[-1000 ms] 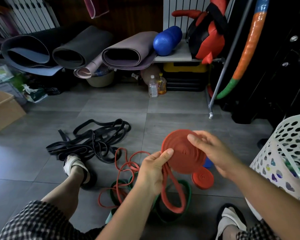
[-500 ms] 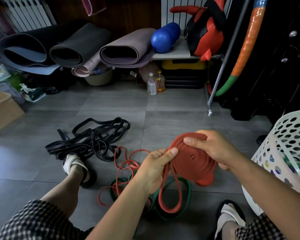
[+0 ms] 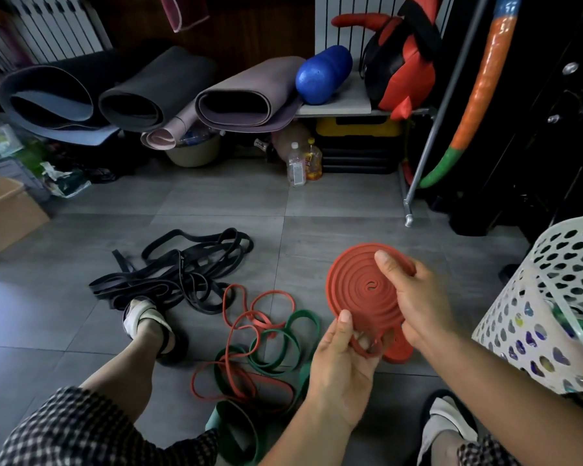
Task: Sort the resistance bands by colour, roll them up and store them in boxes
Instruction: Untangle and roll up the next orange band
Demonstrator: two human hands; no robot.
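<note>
A: Between your two hands, above the grey floor (image 3: 317, 230), is a red band (image 3: 357, 284) wound into a flat spiral disc, its face turned up toward you.

B: Your right hand (image 3: 418, 297) grips the disc's right side. The thumb lies across the top of the face and the fingers curl behind the rim. Your left hand (image 3: 340, 361) pinches the lower edge, thumb on top, with the last short loop of the band bunched against its fingers.

A: The band looks like rubber: light, soft, springy, and probably a little grippy. In my judgement the coil would loosen as soon as the pressure comes off. Keep it squeezed flat between thumb and fingers, front and back, and hold the loose end against the rim.

B: Just below the disc, partly hidden by your hands, a smaller red roll (image 3: 399, 353) lies on the floor, already wound.

A: To the left of that roll are unrolled bands, thin red loops (image 3: 272, 292) tangled with green loops (image 3: 305, 316). Further left is a separate heap of black bands (image 3: 182, 264).

B: A white basket (image 3: 519, 314) with holes stands at your right. There are coloured things inside it, too blurred to name. A cardboard box (image 3: 11, 216) sits well apart at the far left edge. I cannot tell whether it is meant for storing the bands.
</note>
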